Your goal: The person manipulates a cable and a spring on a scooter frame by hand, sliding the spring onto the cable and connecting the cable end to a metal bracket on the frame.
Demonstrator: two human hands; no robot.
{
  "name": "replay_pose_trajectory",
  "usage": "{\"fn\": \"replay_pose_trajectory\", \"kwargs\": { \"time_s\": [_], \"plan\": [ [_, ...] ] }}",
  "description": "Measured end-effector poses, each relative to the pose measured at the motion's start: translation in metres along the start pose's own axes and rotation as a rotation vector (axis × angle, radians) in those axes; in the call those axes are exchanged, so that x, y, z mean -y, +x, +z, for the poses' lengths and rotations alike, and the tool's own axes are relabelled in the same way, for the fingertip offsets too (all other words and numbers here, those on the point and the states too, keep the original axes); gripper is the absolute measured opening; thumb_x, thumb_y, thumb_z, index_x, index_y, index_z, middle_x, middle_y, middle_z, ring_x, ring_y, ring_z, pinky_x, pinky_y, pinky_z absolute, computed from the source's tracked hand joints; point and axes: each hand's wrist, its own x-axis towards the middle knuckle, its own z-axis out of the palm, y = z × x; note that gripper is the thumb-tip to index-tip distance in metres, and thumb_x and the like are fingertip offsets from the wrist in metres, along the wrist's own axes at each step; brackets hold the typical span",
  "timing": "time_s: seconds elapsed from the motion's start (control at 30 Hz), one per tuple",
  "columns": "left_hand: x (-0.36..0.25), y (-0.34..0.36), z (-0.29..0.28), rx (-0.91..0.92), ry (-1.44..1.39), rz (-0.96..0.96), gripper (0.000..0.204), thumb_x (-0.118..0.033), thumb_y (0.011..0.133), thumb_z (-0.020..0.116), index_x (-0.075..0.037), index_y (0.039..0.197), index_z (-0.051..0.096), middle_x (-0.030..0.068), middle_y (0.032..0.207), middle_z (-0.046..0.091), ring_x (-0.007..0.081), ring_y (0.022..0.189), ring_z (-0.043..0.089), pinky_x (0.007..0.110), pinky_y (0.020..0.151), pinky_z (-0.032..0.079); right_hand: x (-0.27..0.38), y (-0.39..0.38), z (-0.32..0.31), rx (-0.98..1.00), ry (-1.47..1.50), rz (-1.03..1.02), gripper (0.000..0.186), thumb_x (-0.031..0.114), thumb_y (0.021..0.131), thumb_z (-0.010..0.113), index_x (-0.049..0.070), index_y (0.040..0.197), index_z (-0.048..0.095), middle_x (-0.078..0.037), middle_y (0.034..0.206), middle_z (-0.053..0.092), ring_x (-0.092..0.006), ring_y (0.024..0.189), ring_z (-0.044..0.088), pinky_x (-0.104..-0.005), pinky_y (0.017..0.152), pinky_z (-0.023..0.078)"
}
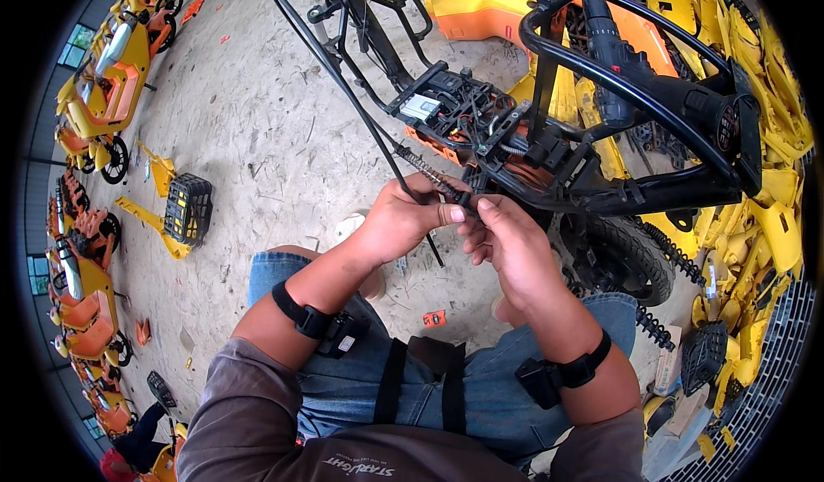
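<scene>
My left hand (410,221) is closed around a slim black coil-spring shock absorber (422,169), which slants down from the scooter frame. At its lower end, the fingers of my right hand (513,235) are curled in with the thumb against them, pinching that end. Exactly what lies between those fingertips is partly hidden. A long thin black rod (365,113) runs down past my left hand, its tip showing below. Just beyond my hands stands the stripped black scooter frame (678,151), with a wired electrical unit (421,107) exposed in its middle.
A cordless drill (608,57) rests on the frame. A black tyre (631,259) sits right of my hands. Yellow body panels (777,216) and more shock absorbers (654,327) pile up at right. Scooters (107,96) line the left; a black basket (189,209) lies on the concrete.
</scene>
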Motion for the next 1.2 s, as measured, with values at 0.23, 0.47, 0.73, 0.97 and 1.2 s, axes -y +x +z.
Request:
{"fn": "replay_pose_trajectory", "kwargs": {
  "time_s": [0.23, 0.47, 0.73, 0.97, 1.2],
  "plan": [
    [-0.0002, -0.0001, 0.0001, 0.010, -0.025, -0.010, 0.032, -0.008, 0.085, 0.074, 0.001, 0.115, 0.065, 0.0052, 0.100, 0.069, 0.0114, 0.092, 0.062, 0.028, 0.082, 0.050, 0.0015, -0.0007, 0.0020, -0.036, -0.051, -0.043, 0.026, 0.027, 0.101, 0.051, 0.003, 0.111, 0.056, -0.004, 0.088, 0.065, -0.0087, 0.070, 0.059, -0.0223, 0.060, 0.044],
    [0.0000, 0.0003, -0.0001, 0.003, -0.008, 0.009, 0.032, -0.009, 0.085, 0.075, 0.001, 0.114, 0.065, 0.0043, 0.100, 0.069, 0.0116, 0.091, 0.061, 0.028, 0.081, 0.050, 0.0001, -0.0005, -0.0003, -0.021, 0.001, -0.020, 0.024, 0.025, 0.101, 0.051, 0.003, 0.110, 0.057, -0.004, 0.086, 0.064, -0.0085, 0.070, 0.059, -0.0223, 0.060, 0.044],
    [0.0003, 0.0005, -0.0011, 0.031, -0.031, 0.022, 0.032, -0.009, 0.084, 0.075, 0.000, 0.114, 0.065, 0.0038, 0.099, 0.069, 0.0112, 0.091, 0.061, 0.027, 0.079, 0.049, -0.0005, 0.0007, 0.0000, -0.034, -0.017, -0.055, 0.020, 0.019, 0.100, 0.051, 0.003, 0.110, 0.057, -0.004, 0.086, 0.064, -0.0090, 0.070, 0.059, -0.0231, 0.062, 0.045],
    [-0.0031, -0.0005, 0.0013, 0.006, -0.037, -0.012, 0.032, -0.010, 0.084, 0.075, 0.000, 0.114, 0.066, 0.0028, 0.098, 0.069, 0.0095, 0.089, 0.061, 0.025, 0.076, 0.048, -0.0006, 0.0008, 0.0002, -0.049, -0.027, -0.069, 0.021, 0.020, 0.100, 0.053, 0.003, 0.111, 0.057, -0.004, 0.087, 0.063, -0.0096, 0.071, 0.058, -0.0234, 0.062, 0.045],
    [-0.0058, -0.0011, 0.0023, 0.018, -0.053, 0.003, 0.033, -0.011, 0.084, 0.076, 0.000, 0.113, 0.066, 0.0022, 0.098, 0.069, 0.0089, 0.088, 0.060, 0.025, 0.076, 0.048, 0.0008, 0.0000, 0.0012, -0.041, 0.024, -0.038, 0.026, 0.028, 0.101, 0.053, 0.004, 0.109, 0.057, -0.004, 0.085, 0.062, -0.0100, 0.071, 0.058, -0.0232, 0.060, 0.045]
  ]
}}
